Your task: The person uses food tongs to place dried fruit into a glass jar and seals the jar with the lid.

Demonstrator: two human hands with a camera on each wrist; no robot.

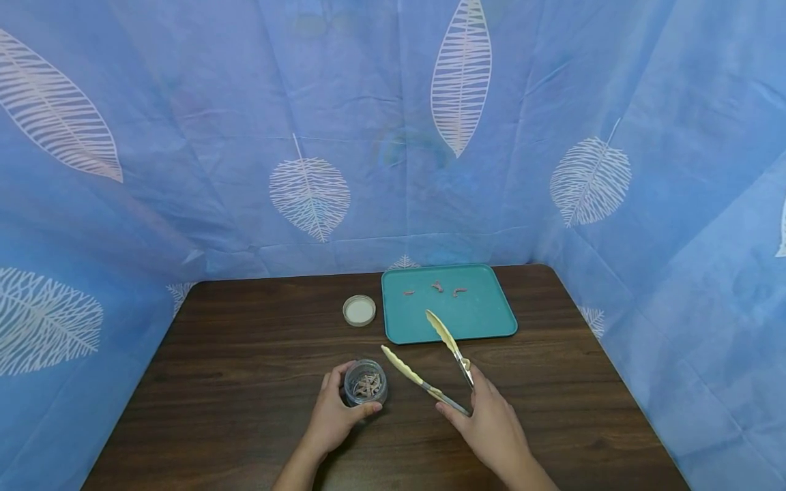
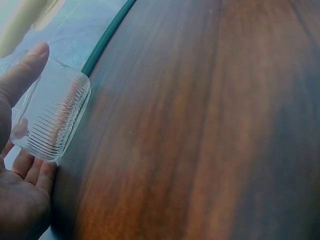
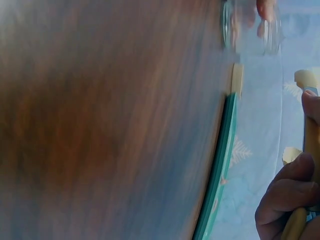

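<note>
My left hand [image 1: 331, 417] grips a small clear glass jar [image 1: 384, 392], thumb on the near side and fingers round the far side. Short, pale brownish pieces [image 1: 367, 386] lie in the jar, which has no lid on. Ribbed glass shows low on its wall [image 2: 47, 100] in the left wrist view. In my right hand [image 1: 494, 423] is a pair of metal tongs [image 1: 443, 333] with cream-coloured tips, their arms spread wide with nothing between them. One tip is near the jar's upper right; the other overlaps the tray's front part in the head view.
A teal tray [image 1: 485, 320] stands at the back of the dark wooden table [image 1: 258, 354], with a few small pinkish pieces [image 1: 437, 286] on it. Left of the tray lies a round lid [image 1: 359, 311]. Blue leaf-print cloth [image 1: 381, 136] hangs behind and beside the table.
</note>
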